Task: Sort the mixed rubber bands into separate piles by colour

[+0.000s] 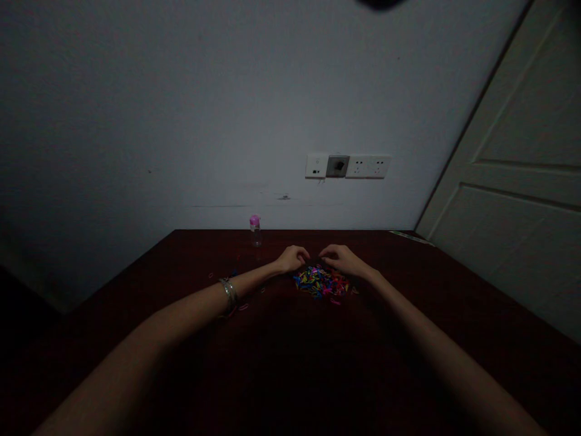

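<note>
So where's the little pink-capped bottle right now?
In the head view, the pink-capped bottle stands upright left of centre, near the back edge of the dark reddish table, beyond and to the left of the left hand.

Dark red-brown desk (454, 290) against a scuffed pale wall (181, 121); clear bottle (256, 236) with pink cap (255, 220) upright near the back edge, left of centre. Row of four wall plates (358, 166) above, second one grey, rest white. Panelled door (503, 175) at right, thin pale strip (412, 237) lying at the desk's back-right corner.
</note>
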A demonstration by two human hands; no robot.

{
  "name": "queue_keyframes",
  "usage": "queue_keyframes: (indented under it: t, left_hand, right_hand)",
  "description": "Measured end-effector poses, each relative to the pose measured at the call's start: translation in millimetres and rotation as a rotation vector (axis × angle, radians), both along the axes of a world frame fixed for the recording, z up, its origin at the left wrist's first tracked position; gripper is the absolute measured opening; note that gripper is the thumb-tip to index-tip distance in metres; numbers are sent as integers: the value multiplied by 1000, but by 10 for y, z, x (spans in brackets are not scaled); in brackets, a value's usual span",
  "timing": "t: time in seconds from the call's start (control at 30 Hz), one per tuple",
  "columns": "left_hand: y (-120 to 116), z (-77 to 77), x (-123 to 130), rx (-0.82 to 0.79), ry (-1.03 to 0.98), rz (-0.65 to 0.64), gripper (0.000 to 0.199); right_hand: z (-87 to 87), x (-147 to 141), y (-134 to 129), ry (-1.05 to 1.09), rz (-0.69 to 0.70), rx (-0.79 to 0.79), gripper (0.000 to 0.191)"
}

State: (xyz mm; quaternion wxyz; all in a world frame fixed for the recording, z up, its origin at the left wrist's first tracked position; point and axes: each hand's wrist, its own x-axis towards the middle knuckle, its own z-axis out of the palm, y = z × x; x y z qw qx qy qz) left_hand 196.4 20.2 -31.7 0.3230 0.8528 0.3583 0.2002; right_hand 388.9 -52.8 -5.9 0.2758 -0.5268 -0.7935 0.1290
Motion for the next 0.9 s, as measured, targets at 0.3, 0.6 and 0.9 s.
queue_keyframes:
  t: [0.3,0.6,0.9]
  left_hand:
    - [-40,140,29,-44,-69,-24,36]
    - [435,281,-866,276,175,117,31]
    - [744,53,-1902,105,474,286,22]
  right_hand:
    - [-54,92,-59,18,-10,-20,21]
    - [-27,-565,-47,55,155,-90,25]
    - [-314,-1502,80,-79,343,-69,28]
